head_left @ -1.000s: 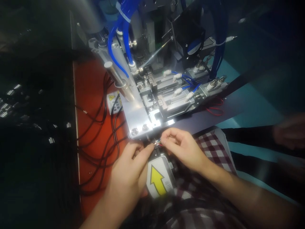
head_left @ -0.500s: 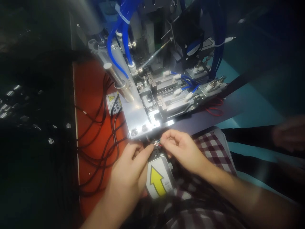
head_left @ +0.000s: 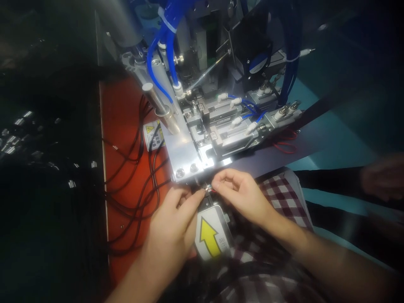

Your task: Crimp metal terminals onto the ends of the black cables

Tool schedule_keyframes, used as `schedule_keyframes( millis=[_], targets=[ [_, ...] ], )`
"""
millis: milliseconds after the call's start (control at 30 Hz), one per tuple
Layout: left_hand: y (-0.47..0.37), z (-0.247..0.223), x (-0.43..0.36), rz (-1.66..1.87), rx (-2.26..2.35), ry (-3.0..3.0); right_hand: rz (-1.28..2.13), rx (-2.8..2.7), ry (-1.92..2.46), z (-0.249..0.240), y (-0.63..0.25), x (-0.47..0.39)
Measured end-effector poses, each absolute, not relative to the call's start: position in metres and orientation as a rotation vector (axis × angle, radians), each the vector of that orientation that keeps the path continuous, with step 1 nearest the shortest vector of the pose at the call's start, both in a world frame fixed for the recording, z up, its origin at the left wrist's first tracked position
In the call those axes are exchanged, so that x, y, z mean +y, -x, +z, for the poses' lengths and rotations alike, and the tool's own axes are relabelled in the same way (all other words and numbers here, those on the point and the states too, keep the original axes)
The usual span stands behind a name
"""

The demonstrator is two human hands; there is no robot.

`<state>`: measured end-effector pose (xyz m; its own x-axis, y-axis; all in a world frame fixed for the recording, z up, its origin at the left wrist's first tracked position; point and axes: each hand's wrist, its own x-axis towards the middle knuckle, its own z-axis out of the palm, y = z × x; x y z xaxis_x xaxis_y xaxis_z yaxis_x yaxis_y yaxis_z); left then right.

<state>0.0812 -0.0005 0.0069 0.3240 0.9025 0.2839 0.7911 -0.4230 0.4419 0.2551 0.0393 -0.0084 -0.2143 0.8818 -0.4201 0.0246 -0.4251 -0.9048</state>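
My left hand [head_left: 175, 219] is closed, its thumb and forefinger pinching one end of a small shiny white piece [head_left: 208, 188] that looks like a wire connector. From the right, my right hand [head_left: 241, 193] holds thin wires [head_left: 213, 191] between thumb and forefinger; a red one shows beneath the fingertips. The two sets of fingertips are very close, just in front of the machine's silver plate [head_left: 181, 153]. Under them is a narrow dark metal rail [head_left: 207, 203]. Fingers hide most of the small piece, so how the wires meet it is unclear.
Behind my hands stands a machine with pneumatic cylinders [head_left: 235, 139] and blue air hoses [head_left: 170, 25]. Black cables [head_left: 154, 181] cross the orange surface [head_left: 118, 109] at left. A yellow arrow label [head_left: 208, 237] lies below my hands. Another person's hand [head_left: 383, 176] appears at right.
The view has shifted slightly, moving the machine a little right in the picture. My right fingertips are slightly nearer the small white piece; both hands keep their pinch.
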Motion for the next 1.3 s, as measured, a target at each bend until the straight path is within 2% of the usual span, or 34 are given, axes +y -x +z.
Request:
schedule_keyframes(
  millis=[367, 967, 1300],
  targets=[
    [-0.081, 0.005, -0.001, 0.753, 1.526, -2.353, 1.574, -1.239, 1.362, -0.015, -0.256, 0.037],
    [-0.083, 0.007, 0.0, 0.741, 1.517, -2.347, 1.713, -1.125, 1.325, -0.012, -0.261, 0.035],
    [-0.081, 0.004, 0.0, 0.753, 1.514, -2.312, 1.602, -1.155, 1.416, -0.018, -0.256, 0.02]
  ],
)
